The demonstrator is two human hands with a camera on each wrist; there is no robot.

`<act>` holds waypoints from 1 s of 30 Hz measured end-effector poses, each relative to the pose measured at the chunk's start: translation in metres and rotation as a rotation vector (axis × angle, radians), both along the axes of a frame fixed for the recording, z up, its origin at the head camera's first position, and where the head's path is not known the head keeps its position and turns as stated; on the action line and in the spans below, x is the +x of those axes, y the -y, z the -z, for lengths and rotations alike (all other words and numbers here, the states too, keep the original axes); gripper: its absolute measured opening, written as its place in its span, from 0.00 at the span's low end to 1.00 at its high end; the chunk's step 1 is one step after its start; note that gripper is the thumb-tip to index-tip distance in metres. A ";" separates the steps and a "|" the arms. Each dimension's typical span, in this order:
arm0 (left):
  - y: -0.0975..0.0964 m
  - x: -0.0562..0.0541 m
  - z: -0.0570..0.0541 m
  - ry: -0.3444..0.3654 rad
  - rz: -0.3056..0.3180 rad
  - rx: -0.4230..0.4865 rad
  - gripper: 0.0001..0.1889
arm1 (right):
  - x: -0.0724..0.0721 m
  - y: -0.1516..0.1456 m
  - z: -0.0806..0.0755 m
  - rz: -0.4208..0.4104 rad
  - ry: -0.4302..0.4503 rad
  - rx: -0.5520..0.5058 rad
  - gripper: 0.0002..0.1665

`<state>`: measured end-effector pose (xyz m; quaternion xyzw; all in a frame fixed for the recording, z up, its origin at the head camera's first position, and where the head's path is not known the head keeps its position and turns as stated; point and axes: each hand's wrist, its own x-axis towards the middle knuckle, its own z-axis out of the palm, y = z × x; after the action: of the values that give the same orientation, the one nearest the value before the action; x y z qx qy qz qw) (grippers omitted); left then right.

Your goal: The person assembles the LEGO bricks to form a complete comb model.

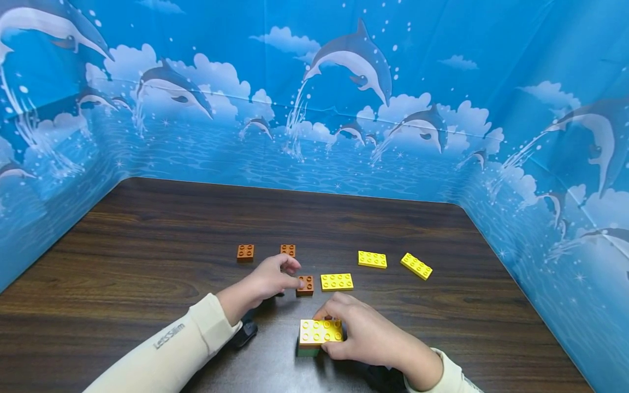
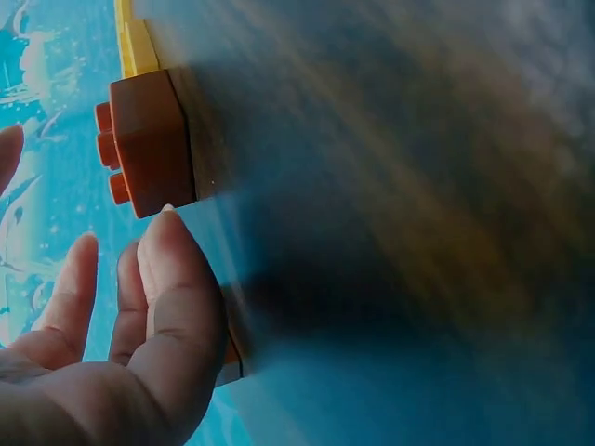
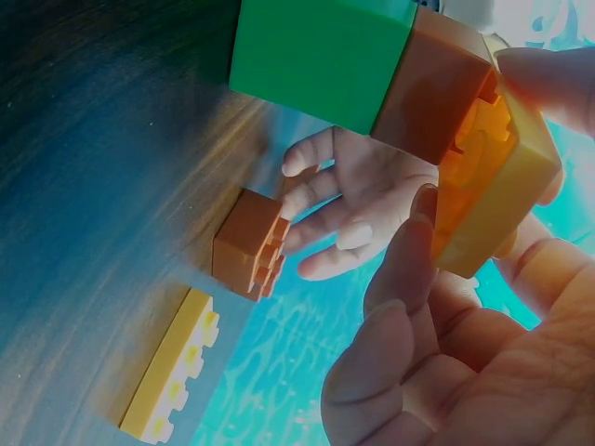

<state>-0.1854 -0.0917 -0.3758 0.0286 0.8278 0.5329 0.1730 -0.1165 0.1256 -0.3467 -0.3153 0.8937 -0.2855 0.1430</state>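
Observation:
My right hand (image 1: pixel 366 333) grips a yellow brick (image 1: pixel 326 331) between thumb and fingers, at the top of a small stack. Below that yellow brick, the right wrist view shows an orange-brown brick (image 3: pixel 432 88) and then a green brick (image 3: pixel 321 60). The yellow brick juts out past the brown one, showing its hollow underside. My left hand (image 1: pixel 267 281), fingers spread and loosely bent, is beside a loose four-stud brown brick (image 1: pixel 306 291). In the left wrist view a fingertip comes right at the lower edge of this brick, and nothing is held in that hand.
Just right of the loose brown brick lies a yellow brick (image 1: pixel 337 282). Two more yellow bricks, one straight (image 1: pixel 372 260) and one angled (image 1: pixel 416 266), lie farther right. Other brown bricks (image 1: pixel 245 253) sit beyond my left hand. A blue dolphin-print curtain (image 1: pixel 295 147) borders the dark wooden table (image 1: pixel 162 234).

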 end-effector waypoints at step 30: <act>-0.016 -0.005 0.002 -0.074 0.103 -0.183 0.21 | 0.000 0.000 0.000 -0.005 0.001 -0.010 0.18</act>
<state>-0.1899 -0.0761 -0.3775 0.0748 0.8763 0.4439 0.1715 -0.1164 0.1259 -0.3467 -0.3183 0.8913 -0.2898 0.1424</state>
